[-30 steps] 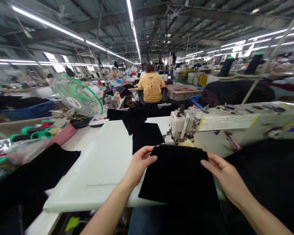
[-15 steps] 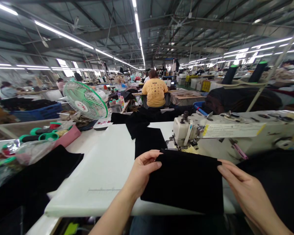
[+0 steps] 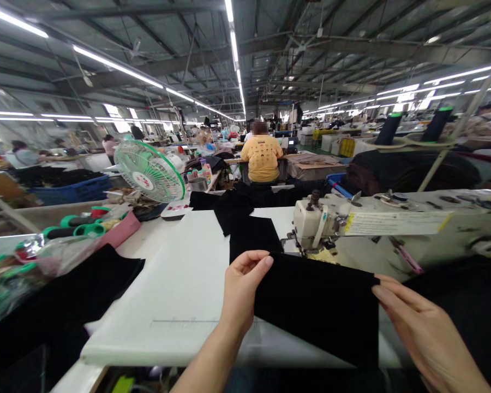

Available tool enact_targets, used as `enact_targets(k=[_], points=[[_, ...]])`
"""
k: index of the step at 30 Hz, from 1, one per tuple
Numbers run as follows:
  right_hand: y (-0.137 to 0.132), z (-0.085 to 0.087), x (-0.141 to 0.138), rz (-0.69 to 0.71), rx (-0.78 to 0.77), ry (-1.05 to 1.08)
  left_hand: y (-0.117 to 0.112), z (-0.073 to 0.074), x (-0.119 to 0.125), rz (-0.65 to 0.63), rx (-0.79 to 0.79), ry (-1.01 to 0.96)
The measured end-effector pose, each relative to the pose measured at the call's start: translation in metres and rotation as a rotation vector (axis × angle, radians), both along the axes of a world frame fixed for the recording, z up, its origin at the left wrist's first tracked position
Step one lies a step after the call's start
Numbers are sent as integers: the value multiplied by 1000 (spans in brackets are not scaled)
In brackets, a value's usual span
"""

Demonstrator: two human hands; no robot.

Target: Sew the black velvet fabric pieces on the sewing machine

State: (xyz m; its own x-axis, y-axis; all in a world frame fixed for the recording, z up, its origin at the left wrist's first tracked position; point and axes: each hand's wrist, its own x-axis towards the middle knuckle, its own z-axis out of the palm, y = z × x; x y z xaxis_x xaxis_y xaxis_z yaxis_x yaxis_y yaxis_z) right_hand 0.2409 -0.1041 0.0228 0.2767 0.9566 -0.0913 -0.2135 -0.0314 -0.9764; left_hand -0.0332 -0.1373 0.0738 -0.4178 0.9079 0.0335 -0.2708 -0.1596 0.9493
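A black fabric piece [image 3: 319,308] is stretched between my two hands above the front of the white sewing table [image 3: 180,273]. My left hand [image 3: 245,278] pinches its upper left corner between thumb and fingers. At the upper right corner, my right hand [image 3: 409,303] pinches the same piece. Just behind the fabric stands the sewing machine [image 3: 315,224], its needle area partly hidden. More black fabric [image 3: 251,234] lies on the table left of the machine head and trails toward the back.
Black cloth [image 3: 77,289] lies along the left, near thread spools [image 3: 85,229] and a pink box [image 3: 123,228]. A green-rimmed fan [image 3: 147,172] stands at the back left. Dark cloth [image 3: 462,311] is on the right. A person in a yellow shirt [image 3: 262,155] sits ahead.
My left hand has changed its hold at the corner, thumb now higher along the edge. The fabric's top edge slopes down more to the right, and its lower left part has swung rightward.
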Motion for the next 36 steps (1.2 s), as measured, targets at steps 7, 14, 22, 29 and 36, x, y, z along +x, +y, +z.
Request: enact_targets(k=[7, 14, 22, 29, 36], points=[[-10, 28, -9, -6, -152, 201, 3, 3, 2, -10, -16, -104], [-9, 24, -9, 37, 5, 131, 9, 3, 1, 32, -10, -103], [-12, 34, -15, 93, 122, 40, 10, 5, -6, 56, -41, -117], [-13, 44, -19, 146, 124, 96, 8, -1, -15, 49, -72, -108], [-10, 45, -18, 142, 130, 54, 7, -1, -10, 36, -79, -90]])
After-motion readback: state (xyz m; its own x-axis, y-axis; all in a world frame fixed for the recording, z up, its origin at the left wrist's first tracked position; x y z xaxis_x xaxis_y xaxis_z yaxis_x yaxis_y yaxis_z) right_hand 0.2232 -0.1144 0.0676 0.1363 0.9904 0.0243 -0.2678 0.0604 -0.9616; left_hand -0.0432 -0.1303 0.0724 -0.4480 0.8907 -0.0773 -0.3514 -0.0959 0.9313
